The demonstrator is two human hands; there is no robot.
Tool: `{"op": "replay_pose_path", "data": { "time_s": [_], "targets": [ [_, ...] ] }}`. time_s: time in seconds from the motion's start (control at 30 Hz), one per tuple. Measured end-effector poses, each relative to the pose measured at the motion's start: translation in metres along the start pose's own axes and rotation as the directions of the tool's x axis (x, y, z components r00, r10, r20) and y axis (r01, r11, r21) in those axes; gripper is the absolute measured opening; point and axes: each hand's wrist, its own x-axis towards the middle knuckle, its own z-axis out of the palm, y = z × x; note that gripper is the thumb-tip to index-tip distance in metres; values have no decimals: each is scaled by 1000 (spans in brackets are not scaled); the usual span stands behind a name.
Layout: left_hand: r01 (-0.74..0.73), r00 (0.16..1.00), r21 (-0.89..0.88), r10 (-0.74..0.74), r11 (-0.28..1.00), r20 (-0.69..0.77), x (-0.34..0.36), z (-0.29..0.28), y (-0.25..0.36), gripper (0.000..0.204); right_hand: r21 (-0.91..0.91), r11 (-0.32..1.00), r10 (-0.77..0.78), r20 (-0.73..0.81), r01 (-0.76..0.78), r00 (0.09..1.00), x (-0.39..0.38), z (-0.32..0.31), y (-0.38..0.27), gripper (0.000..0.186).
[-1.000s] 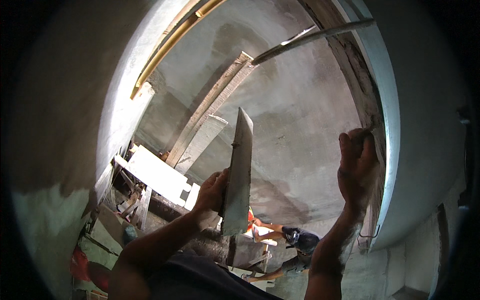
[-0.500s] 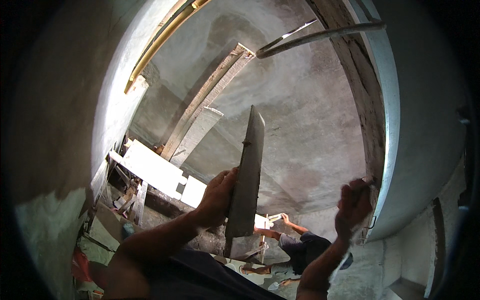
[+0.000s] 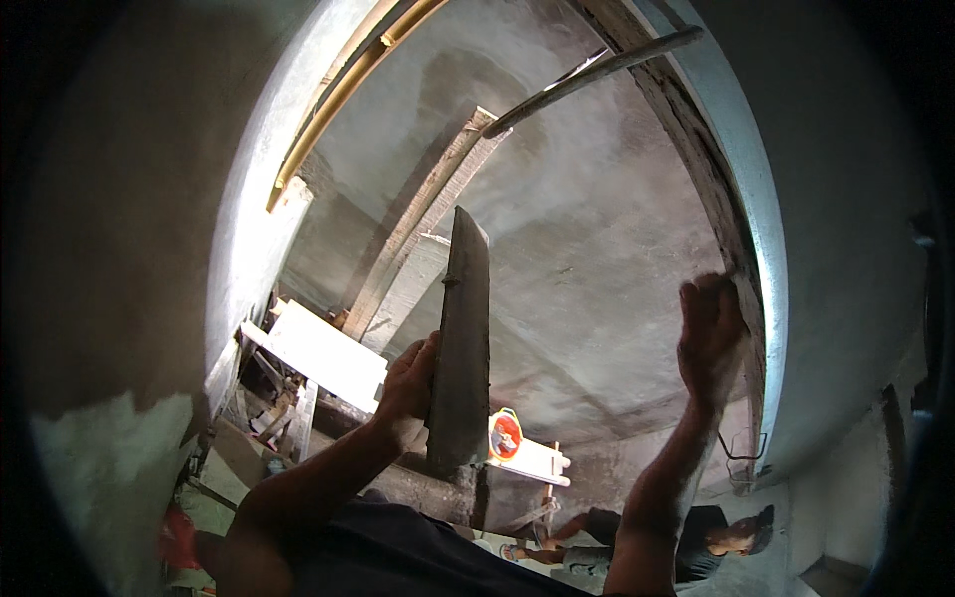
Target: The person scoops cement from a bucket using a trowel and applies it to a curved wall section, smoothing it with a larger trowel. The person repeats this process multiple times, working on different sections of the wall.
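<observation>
My left hand point(image 3: 406, 390) grips a long, flat grey board point(image 3: 461, 348) by its left side. The board stands nearly upright, slightly tilted, and has rough, mortar-like edges. Part of my grip is hidden behind it. Farther right, my raised right hand point(image 3: 712, 333) is closed, with its knuckles up against the long dark wooden plank point(image 3: 731, 199) along the pale wall edge. Whatever its fingers hold, if anything, is hidden.
A round pole point(image 3: 607, 78) crosses the top, above a wooden beam point(image 3: 423, 214). White boards point(image 3: 320, 346) lie at left, near scrap wood point(image 3: 274, 403). Beyond my board is an orange-red bucket point(image 3: 505, 435). A co-worker point(image 3: 701, 537) bends low behind my right forearm. A wire hook point(image 3: 743, 450) hangs at right.
My right hand has moved up along the plank. The grey board stays in my left hand, a little more upright. The co-worker has shifted right, and the orange-red bucket has come into view.
</observation>
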Motion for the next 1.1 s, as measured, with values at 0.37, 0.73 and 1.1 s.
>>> {"op": "replay_pose_path", "data": {
  "time_s": [0.37,0.73,1.1],
  "targets": [
    [64,985,258,-103,964,141,34,-29,-24,48,401,791,163,589,-461,791,-142,17,55,18],
    [348,902,241,-394,906,178,79,-66,-85,49,515,28,-161,848,-857,504,-176,86,79,39],
    [246,934,157,-277,957,226,106,-44,-65,48,429,46,-16,903,-902,429,-227,69,124,14]
  ]
}}
